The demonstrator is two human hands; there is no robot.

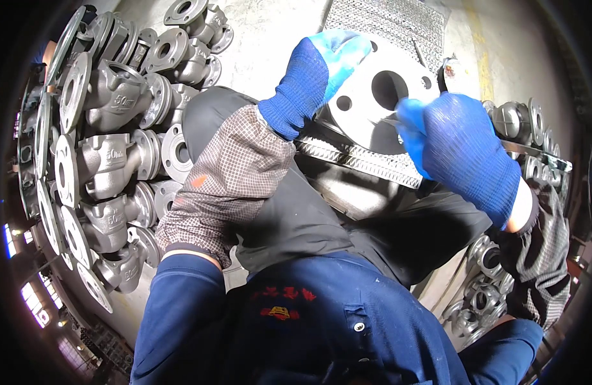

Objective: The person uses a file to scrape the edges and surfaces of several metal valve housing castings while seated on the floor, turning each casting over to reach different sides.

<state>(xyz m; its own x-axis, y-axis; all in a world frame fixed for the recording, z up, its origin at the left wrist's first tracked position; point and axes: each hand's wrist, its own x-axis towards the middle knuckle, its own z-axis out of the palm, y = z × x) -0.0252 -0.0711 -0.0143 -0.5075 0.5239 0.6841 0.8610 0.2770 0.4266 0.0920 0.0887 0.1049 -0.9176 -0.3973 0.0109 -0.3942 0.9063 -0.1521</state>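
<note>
A pale grey metal flanged casting (357, 80) sits in front of me, its round face turned up toward me. A large dark bore opens in its middle, with smaller bolt holes around it. My left hand (331, 61), in a blue coated glove, grips the flange at its upper left rim. On the other side my right hand (460, 144), in a matching glove, is curled closed beside the bore. Its fingertips are smeared by motion, and what they hold, if anything, is hidden. Under the casting lies a ridged metal support (399, 172).
Grey flanged valve bodies (110, 157) stand stacked in rows at the left. More castings (517, 122) lie at the right, with smaller ring-shaped parts (482, 298) at lower right. A textured metal sheet (386, 22) and a thin dark rod (418, 52) are behind the casting.
</note>
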